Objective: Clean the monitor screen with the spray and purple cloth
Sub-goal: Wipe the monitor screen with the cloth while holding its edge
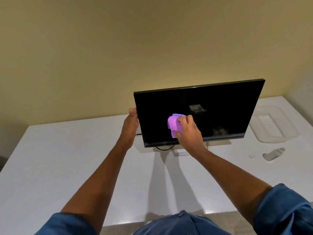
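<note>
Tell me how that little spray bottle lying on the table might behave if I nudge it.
The spray bottle lies on its side on the white table, so it would probably roll rather than tip. It looks small and plastic, likely light. Its small cap sits apart, so liquid might leak.

Your right hand (188, 131) covers part of the cloth (174, 125) and the screen (211, 106) behind it. Your left hand's (130, 126) fingertips vanish behind the monitor's nine o'clock edge. The stand (180, 152) is mostly hidden. At four o'clock, the bottle (275, 153) and a small cap (252, 156) blur. Both sleeves (284, 211) run off the bottom edge.
</note>
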